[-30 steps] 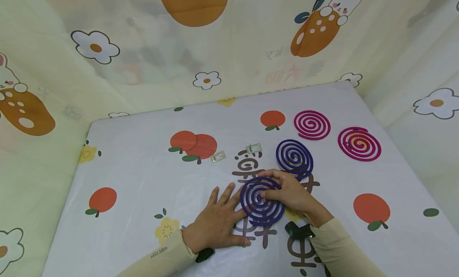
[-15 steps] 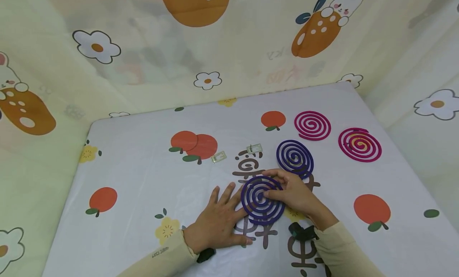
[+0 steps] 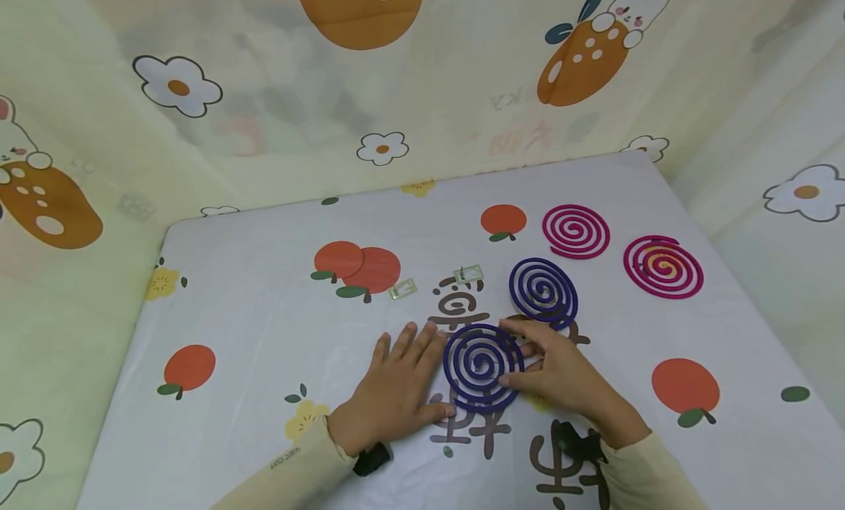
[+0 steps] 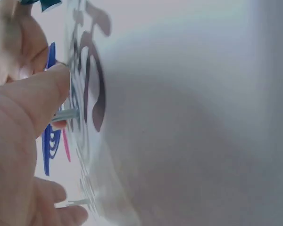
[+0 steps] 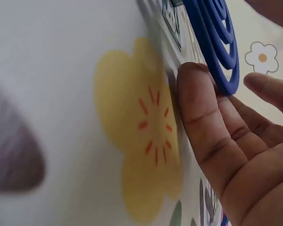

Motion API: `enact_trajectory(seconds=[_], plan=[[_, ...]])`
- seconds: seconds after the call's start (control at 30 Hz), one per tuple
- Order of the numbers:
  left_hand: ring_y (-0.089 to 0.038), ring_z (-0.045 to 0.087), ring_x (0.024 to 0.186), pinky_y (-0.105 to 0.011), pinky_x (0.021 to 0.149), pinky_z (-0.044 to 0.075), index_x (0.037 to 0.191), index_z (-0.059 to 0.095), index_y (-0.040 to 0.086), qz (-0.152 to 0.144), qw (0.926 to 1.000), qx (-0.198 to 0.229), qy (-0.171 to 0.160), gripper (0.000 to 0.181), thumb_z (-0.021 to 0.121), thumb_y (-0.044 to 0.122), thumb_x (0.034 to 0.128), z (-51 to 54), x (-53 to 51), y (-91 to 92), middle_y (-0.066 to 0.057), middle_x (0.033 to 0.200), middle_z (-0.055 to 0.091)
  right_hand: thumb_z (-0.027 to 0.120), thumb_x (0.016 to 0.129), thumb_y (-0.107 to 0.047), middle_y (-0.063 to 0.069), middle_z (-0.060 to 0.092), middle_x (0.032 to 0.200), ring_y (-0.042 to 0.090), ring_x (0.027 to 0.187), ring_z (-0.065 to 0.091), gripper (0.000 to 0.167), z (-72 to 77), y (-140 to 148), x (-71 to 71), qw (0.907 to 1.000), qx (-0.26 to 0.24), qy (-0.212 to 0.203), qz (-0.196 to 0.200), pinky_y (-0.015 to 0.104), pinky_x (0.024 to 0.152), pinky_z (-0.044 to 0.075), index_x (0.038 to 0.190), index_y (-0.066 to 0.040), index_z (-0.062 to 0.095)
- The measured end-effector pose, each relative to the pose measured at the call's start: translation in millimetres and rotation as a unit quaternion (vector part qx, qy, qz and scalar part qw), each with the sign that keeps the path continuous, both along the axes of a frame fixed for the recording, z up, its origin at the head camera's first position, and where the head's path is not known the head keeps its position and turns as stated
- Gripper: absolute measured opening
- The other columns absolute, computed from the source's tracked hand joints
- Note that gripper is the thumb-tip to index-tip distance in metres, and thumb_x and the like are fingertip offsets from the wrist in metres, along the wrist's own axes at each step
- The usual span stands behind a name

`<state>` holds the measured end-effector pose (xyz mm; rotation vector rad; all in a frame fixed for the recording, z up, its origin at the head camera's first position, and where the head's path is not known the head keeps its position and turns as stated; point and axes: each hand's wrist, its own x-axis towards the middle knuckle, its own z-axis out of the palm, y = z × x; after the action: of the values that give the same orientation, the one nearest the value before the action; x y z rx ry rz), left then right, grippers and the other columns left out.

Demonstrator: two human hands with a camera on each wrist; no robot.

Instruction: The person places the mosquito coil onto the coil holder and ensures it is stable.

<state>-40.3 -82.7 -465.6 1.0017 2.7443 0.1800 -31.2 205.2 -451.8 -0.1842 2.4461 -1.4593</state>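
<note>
Drawn out from beneath the nearer navy mosquito coil (image 3: 484, 361), the left hand (image 3: 386, 396) lies with straight fingers just left of it. The right hand (image 3: 561, 370) has shifted its thumb from the coil's centre to its right rim, holding it just above the surface (image 3: 264, 297). Beyond it lie another navy coil (image 3: 544, 289), rightward, and two metal stands (image 3: 469, 274), leftward.

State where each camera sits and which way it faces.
Head: on the head, facing forward and down over the tablecloth; left hand and right hand show.
Left wrist: worn there, facing low along the tablecloth; left hand close, right hand beyond.
Right wrist: worn there, skimming the tablecloth; right hand's fingers close.
Both wrist views share the nearer blue mosquito coil.
</note>
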Motion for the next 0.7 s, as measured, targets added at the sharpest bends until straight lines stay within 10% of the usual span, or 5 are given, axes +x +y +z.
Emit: enact_trajectory(seconds=[0.3,0.5,0.7], plan=[[-0.033,0.025,0.158,-0.066,0.122,0.021,0.168,0.016,0.013,-0.012,0.9973,0.069,-0.022,0.11,0.07,0.067,0.0884,7.7,-11.1,3.7,-0.009,0.173,0.023,0.095,0.069,-0.003,0.021,0.041,0.159,0.027,0.102,0.057,0.099,1.3,4.8,11.0,0.9978,0.01,0.044,0.048,0.029,0.072,0.058,0.155,0.0,0.045],[-0.03,0.024,0.158,-0.065,0.124,0.018,0.167,0.02,0.013,-0.013,0.9959,0.078,-0.044,0.11,0.076,0.063,0.0863,5.7,-15.0,4.3,-0.008,0.173,0.024,0.095,0.067,-0.001,0.022,0.038,0.162,0.048,0.142,0.043,0.103,0.0,0.7,15.5,0.9921,0.079,0.073,0.064,0.063,0.11,0.042,0.156,-0.001,0.044],[-0.031,0.025,0.158,-0.066,0.123,0.018,0.166,0.026,0.01,-0.023,0.9959,0.079,-0.038,0.108,0.078,0.061,0.0858,6.6,-16.2,3.2,-0.01,0.171,0.027,0.094,0.067,0.0,0.023,0.042,0.16,0.051,0.147,0.037,0.099,1.7,-3.6,15.7,0.9865,0.107,0.101,0.071,0.07,0.111,0.036,0.154,0.003,0.046]])
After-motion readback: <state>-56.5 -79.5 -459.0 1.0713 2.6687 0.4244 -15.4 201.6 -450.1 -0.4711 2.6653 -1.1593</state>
